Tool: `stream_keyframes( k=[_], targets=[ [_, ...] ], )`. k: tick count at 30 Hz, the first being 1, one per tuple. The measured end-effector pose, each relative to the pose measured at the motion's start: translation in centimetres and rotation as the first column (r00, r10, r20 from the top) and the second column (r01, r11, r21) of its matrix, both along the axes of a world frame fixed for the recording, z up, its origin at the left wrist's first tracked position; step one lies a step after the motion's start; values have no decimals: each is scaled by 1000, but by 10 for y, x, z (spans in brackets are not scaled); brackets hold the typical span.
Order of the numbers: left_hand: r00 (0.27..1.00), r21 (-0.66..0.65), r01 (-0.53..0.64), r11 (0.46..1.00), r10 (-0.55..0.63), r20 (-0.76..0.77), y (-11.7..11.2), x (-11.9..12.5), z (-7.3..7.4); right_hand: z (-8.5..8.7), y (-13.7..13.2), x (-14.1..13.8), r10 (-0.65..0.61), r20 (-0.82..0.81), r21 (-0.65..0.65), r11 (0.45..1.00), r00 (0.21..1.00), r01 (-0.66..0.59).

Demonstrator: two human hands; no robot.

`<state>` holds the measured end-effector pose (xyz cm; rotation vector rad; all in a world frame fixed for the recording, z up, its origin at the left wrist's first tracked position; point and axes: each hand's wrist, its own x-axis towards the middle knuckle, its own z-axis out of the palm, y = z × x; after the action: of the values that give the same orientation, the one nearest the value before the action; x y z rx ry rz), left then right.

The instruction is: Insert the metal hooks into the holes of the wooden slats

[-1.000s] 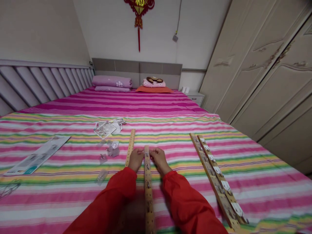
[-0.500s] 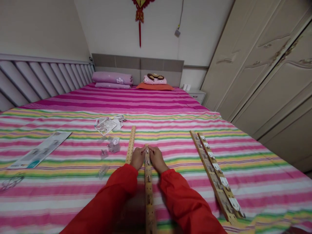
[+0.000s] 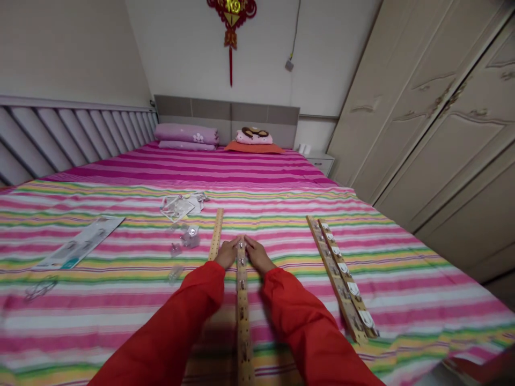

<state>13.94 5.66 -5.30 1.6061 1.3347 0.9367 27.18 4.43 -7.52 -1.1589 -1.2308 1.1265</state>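
Observation:
A long wooden strip with holes (image 3: 243, 300) lies lengthwise before me, bearing a row of small metal hooks on clear pads. At its far end my left hand (image 3: 227, 254) is closed against the left edge. My right hand (image 3: 259, 257) is closed on the right edge of the same end, so the fingertips of both hands nearly meet there. Between them sits the farthest hook (image 3: 241, 245). Just left of my left hand rests a bare perforated wooden strip (image 3: 216, 233), partly hidden by my hand and sleeve.
Two strips with hooks, one with clear pads (image 3: 332, 268) and one with white pads (image 3: 343, 266), lie at right. Loose clear hooks (image 3: 190, 237), torn packaging (image 3: 177, 207), a long hook package (image 3: 82, 244) and a wire loop (image 3: 41, 288) are at left on the striped bed sheet (image 3: 281, 209).
The camera view has tilted up slightly. Both hands stay at the strip's far end, with the fingers shifted a little toward its tip. The other items lie where they were.

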Motion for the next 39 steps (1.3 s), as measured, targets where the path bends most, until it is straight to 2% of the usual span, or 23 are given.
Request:
stream_keyframes(
  k=[3, 6, 9, 12, 15, 18, 20, 22, 23, 25, 28, 30, 34, 39],
  targets=[
    [997, 30, 23, 999, -21, -78, -8, -7, 18, -1, -6, 2, -69, -193, -130, 990, 979, 45],
    [993, 82, 30, 996, -20, -119, -27, -22, 40, 2, -18, 4, -143, -320, -170, 981, 937, 92],
    [1000, 123, -28, 992, 29, -7, -55, -45, 61, 7, -41, 7, -185, -357, -171, 977, 915, 131],
    [976, 171, -188, 967, 165, 141, -83, -78, 68, 11, -81, 12, -213, -370, -146, 975, 904, 170],
    [886, 185, -447, 875, 404, 228, -104, -116, 54, 11, -139, 15, -249, -397, -64, 968, 883, 244],
    [723, 243, -691, 681, 652, 229, -112, -148, 27, 0, -203, 12, -291, -337, -98, 957, 896, 273],
    [646, 293, -758, 582, 733, 214, -112, -164, 10, -11, -242, 7, -333, -331, -163, 942, 883, 294],
    [598, 380, -769, 515, 789, 140, -110, -173, -4, -22, -273, 1, -332, -361, -255, 934, 871, 250],
    [587, 421, -754, 505, 805, 85, -109, -176, -9, -25, -285, -1, -325, -384, -295, 930, 864, 219],
    [584, 476, -705, 526, 811, -31, -107, -178, -15, -28, -302, -6, -275, -437, -359, 926, 856, 113],
    [587, 475, -660, 582, 794, -158, -108, -178, -15, -24, -314, -12, -153, -511, -390, 918, 846, -69],
    [585, 470, -643, 605, 784, -207, -109, -177, -14, -21, -317, -17, -97, -551, -383, 912, 829, -148],
    [571, 504, -618, 604, 785, -241, -111, -178, -14, -22, -316, -24, -99, -590, -380, 910, 802, -167],
    [560, 500, -612, 613, 782, -273, -110, -179, -17, -35, -310, -27, -116, -599, -373, 916, 792, -148]
  ],
)
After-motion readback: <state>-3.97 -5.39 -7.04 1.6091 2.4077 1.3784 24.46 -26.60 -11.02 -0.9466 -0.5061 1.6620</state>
